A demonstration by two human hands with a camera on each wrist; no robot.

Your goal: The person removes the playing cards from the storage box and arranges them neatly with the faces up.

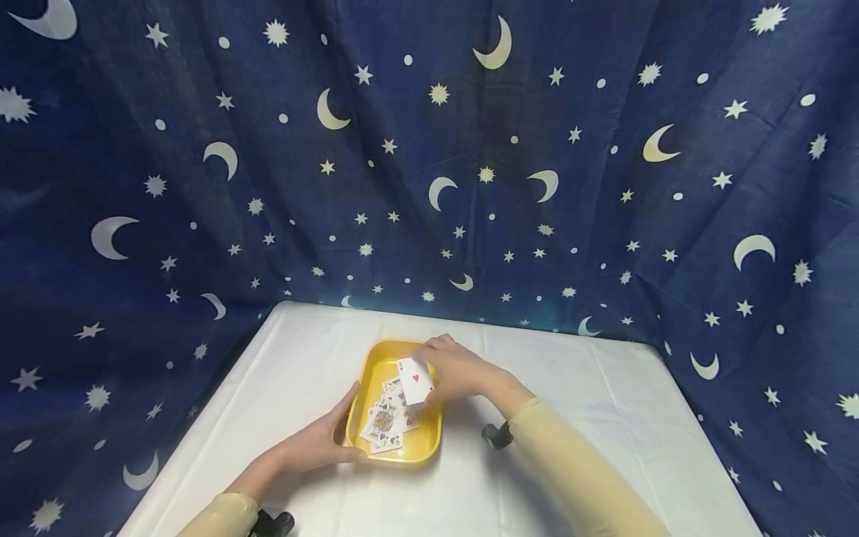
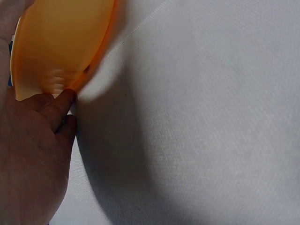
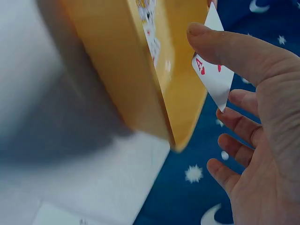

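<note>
A yellow tray [image 1: 382,364] stands on the white-covered table, with several playing cards [image 1: 385,422] lying loosely overlapped inside, a face card among them. My left hand [image 1: 314,444] holds the tray at its near left corner, thumb by the near rim and fingers along the left side. Over the tray's right side, my right hand [image 1: 458,370] pinches an ace of hearts [image 1: 411,384], face showing. In the right wrist view the thumb lies across the ace [image 3: 224,89] and the other fingers spread below it.
White cloth [image 1: 570,418] covers the table around the tray. A dark blue curtain [image 1: 403,179] with moons and stars hangs behind and at both sides. Dark wrist-camera mounts [image 1: 496,435] sit at both wrists. A pale flat piece [image 3: 54,216] with small dark marks shows low in the right wrist view.
</note>
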